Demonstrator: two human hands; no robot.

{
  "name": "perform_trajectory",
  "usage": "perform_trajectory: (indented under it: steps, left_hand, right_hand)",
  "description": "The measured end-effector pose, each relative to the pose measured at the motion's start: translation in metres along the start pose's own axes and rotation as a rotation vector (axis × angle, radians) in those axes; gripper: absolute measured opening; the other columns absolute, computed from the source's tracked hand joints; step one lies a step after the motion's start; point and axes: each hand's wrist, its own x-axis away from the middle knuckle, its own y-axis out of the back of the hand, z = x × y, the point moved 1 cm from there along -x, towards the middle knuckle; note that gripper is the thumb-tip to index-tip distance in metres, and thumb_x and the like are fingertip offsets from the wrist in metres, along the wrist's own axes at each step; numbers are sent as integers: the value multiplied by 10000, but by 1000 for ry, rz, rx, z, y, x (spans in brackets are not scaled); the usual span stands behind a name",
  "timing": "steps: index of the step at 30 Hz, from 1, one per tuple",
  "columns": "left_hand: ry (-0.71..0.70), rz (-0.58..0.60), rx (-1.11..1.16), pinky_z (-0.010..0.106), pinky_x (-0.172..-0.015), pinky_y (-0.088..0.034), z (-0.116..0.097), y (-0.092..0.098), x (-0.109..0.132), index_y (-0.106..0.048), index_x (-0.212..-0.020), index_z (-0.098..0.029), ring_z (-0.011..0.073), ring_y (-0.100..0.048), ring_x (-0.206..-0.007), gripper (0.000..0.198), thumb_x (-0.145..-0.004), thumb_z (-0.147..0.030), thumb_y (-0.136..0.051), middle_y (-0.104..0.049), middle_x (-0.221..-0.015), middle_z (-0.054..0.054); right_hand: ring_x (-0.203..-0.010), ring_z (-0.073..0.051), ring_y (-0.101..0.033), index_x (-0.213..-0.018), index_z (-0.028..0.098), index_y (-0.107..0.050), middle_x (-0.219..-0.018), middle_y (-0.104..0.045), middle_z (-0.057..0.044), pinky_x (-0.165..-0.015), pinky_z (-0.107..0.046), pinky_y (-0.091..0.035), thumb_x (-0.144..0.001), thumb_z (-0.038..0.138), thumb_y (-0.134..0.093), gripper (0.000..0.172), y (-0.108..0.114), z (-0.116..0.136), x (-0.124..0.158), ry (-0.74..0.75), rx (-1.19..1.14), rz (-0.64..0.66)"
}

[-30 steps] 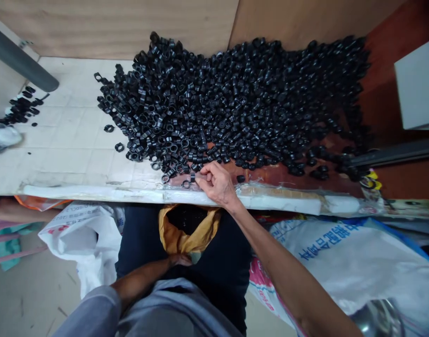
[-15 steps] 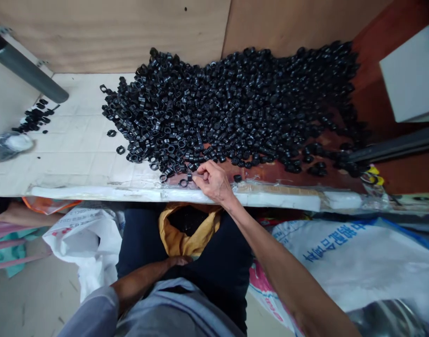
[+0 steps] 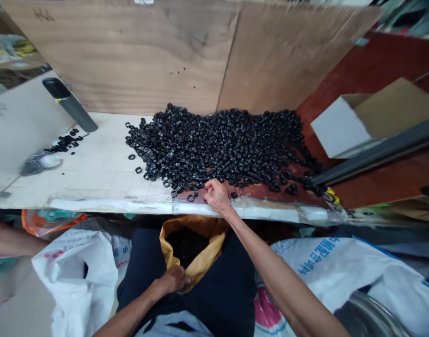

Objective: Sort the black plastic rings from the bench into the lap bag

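A wide heap of small black plastic rings and caps (image 3: 214, 145) lies on the bench. My right hand (image 3: 217, 197) rests at the heap's front edge, its fingers curled in; whatever they may hold is too small to make out. Just left of its fingertips lie a few loose black rings (image 3: 190, 198). Down in my lap stands a yellow sack (image 3: 209, 255) with its mouth spread and dark contents inside. My left hand (image 3: 175, 279) is closed on the sack's near rim.
Wooden boards (image 3: 147, 61) wall off the back of the bench. A cardboard box (image 3: 344, 126) and a dark bar (image 3: 379, 152) are at the right. White sacks (image 3: 81, 276) hang below the bench on both sides. Another person's arm (image 3: 16, 238) shows at far left.
The camera view has tilted up, showing more of the back boards and the box. My left hand now shows clearly on the sack's rim. My right hand stays by the heap's front edge.
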Motion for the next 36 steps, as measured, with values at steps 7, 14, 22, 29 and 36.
perform_trajectory:
  steps: [7,14,22,29,36]
  left_hand:
    - [-56,-488,84,292,-646,-421,-44,84,49,-574,-753,-215,177,-596,-671,302,-948,-418,-463,-610,-696,12]
    - [-282,-1142,-4,314,-745,-500,-95,203,52,-537,-944,-221,198,-638,-805,166,-927,-386,-545,-609,-923,39]
    - [-295,-912,-295,321,-728,-488,-110,236,12,-507,-1070,-222,262,-716,-909,257,-939,-436,-557,-727,-972,63]
    - [-305,-889,-364,330,-708,-484,-108,242,1,-453,-1181,-208,300,-728,-954,345,-950,-449,-539,-740,-1086,108]
    - [-315,-926,-314,329,-721,-506,-120,244,-8,-481,-1125,-204,297,-722,-970,388,-914,-512,-589,-733,-1106,98]
  right_hand:
    - [-691,-159,-514,-1033,213,-573,-883,-533,-12,-688,-293,-468,-720,107,-569,331,-2,11,3,121,17,139]
    - [-880,-282,-540,-904,238,-494,-919,-486,-77,-822,-427,-479,-743,69,-492,233,2,12,14,-32,278,-413]
    - [-1261,-401,-420,-1236,205,-491,-1292,-457,-198,-1034,-627,-337,-813,165,-519,426,17,5,20,-148,468,-688]
    - [-1348,-490,-296,-1386,200,-452,-1400,-373,-280,-950,-757,-310,-852,541,-602,652,28,-41,-5,-340,401,-659]
    - [-1345,-419,-351,-1413,143,-514,-1483,-395,-228,-1045,-601,-327,-969,500,-403,580,-5,-16,-21,-471,665,-341]
